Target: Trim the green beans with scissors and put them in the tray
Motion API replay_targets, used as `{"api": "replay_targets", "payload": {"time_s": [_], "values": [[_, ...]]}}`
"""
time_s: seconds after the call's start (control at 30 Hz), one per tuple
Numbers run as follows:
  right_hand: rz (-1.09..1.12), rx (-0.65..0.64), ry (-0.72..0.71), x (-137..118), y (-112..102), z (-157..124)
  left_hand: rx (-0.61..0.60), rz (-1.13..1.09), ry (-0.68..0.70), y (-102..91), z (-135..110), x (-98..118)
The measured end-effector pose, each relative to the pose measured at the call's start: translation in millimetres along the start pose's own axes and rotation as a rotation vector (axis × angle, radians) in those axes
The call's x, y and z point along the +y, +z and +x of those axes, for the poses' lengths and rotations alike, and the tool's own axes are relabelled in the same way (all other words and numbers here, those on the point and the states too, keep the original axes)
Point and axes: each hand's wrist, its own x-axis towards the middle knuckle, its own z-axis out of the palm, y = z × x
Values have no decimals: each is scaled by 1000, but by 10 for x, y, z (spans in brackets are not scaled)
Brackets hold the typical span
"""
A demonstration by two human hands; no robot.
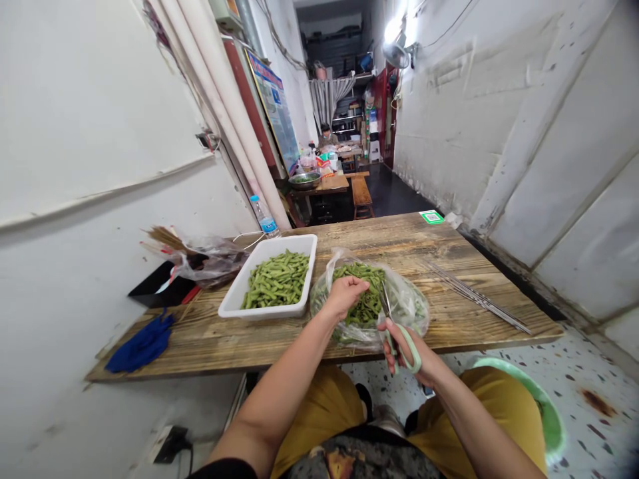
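Observation:
My left hand point(345, 293) reaches into a clear plastic bag point(414, 307) of green beans point(367, 301) on the wooden table point(464, 319), its fingers closed on beans. My right hand point(407, 346) holds green-handled scissors point(399, 332) at the table's near edge, blades pointing up into the bag. To the left of the bag stands a white tray point(239, 303) filled with cut green beans point(277, 279).
A blue cloth point(142, 344) lies at the table's left end, behind it a bag of bamboo skewers point(200, 256) and a black box point(157, 286). A water bottle point(263, 216) stands by the wall. Metal skewers point(474, 296) lie at right. A green bin point(549, 412) sits on the floor.

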Motion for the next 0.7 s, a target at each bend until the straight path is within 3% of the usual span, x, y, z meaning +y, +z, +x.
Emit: {"api": "replay_targets", "payload": {"time_s": [0.2,0.53,0.7], "values": [[-7,-3,4,11,-17,3,59,-103,21,49,-59,-57],[-5,7,-20,-68,46,-54,-11,-169,3,119,-126,-97],[-72,35,-40,8,2,-16,53,-180,50,117,-95,-109]]}}
